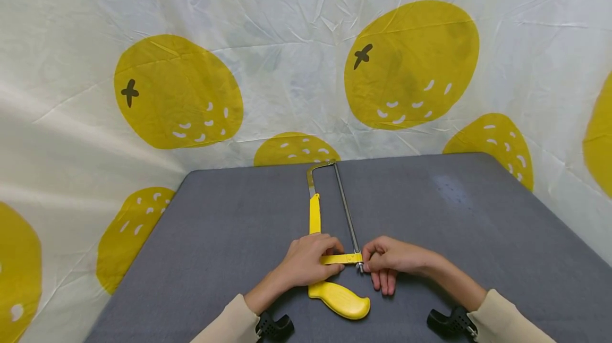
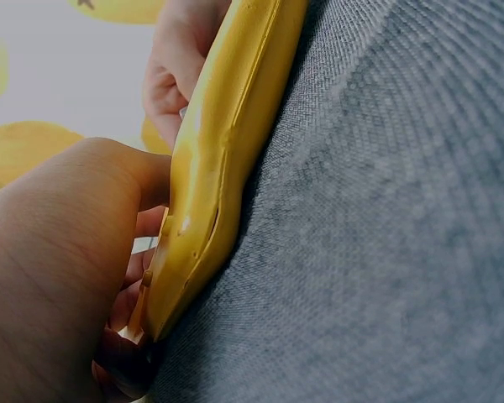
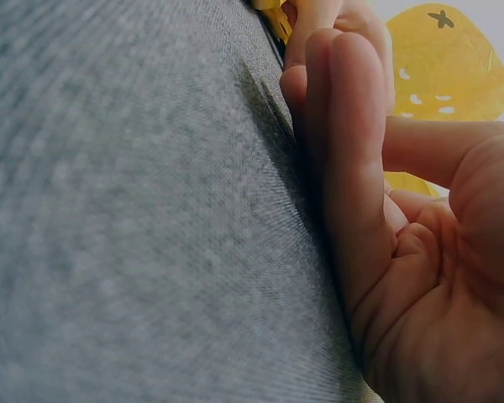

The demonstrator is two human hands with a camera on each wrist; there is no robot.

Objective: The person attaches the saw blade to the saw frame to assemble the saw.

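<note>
Head view: yellow hacksaw point(image 1: 330, 237) flat on grey table point(image 1: 478, 237), frame running far, handle near.
Left hand point(image 1: 306, 260): fingers curled over the frame's near yellow bar, gripping it.
Right hand point(image 1: 389, 260): thumb and forefinger pinching the blade's near end fitting; other fingers straight on the table.
Backdrop: white cloth point(image 1: 287, 67), yellow fruit print.

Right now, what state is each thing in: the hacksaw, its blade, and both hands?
hacksaw: lying flat on the grey table, handle nearest the person.
blade: mounted in the frame, straight.
left hand: grips the yellow frame near the handle.
right hand: fingers pinch the blade's near-end fitting.
</note>
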